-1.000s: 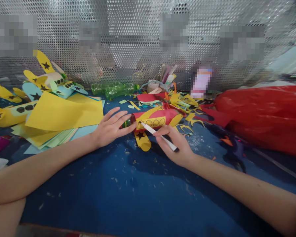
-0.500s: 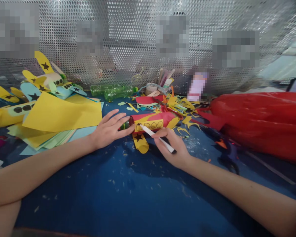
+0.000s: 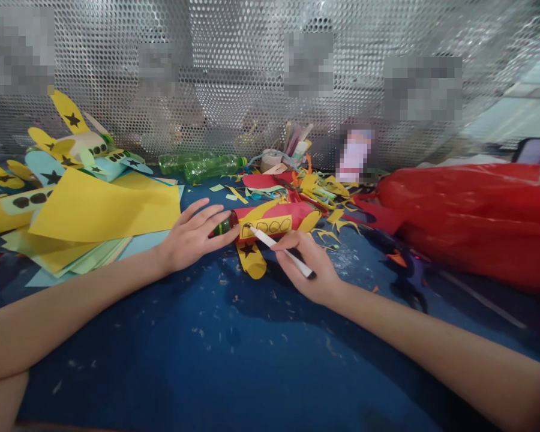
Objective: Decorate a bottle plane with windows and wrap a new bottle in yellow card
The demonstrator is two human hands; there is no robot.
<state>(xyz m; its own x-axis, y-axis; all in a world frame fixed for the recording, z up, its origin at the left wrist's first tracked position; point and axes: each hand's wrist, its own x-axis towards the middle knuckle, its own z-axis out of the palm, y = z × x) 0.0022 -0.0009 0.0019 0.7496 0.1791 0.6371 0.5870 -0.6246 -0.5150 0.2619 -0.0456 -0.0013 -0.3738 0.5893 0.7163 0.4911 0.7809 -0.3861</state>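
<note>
On the near side of the desk (image 3: 171, 360), the right hand (image 3: 312, 270) grips a marker (image 3: 281, 252) at the red paper plane (image 3: 276, 211), steadied by the left hand (image 3: 193, 235); window outlines drawn, filling apparently barely begun; finished-looking planes (image 3: 15, 210) lie beyond

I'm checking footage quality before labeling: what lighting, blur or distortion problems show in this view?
Head view: soft shadow on the blue table below the right hand; pale sheen on the red plastic; stretching and smearing towards the outer edges; pixelated blocks over parts of the perforated metal; the white marker looks fairly sharp.
</note>
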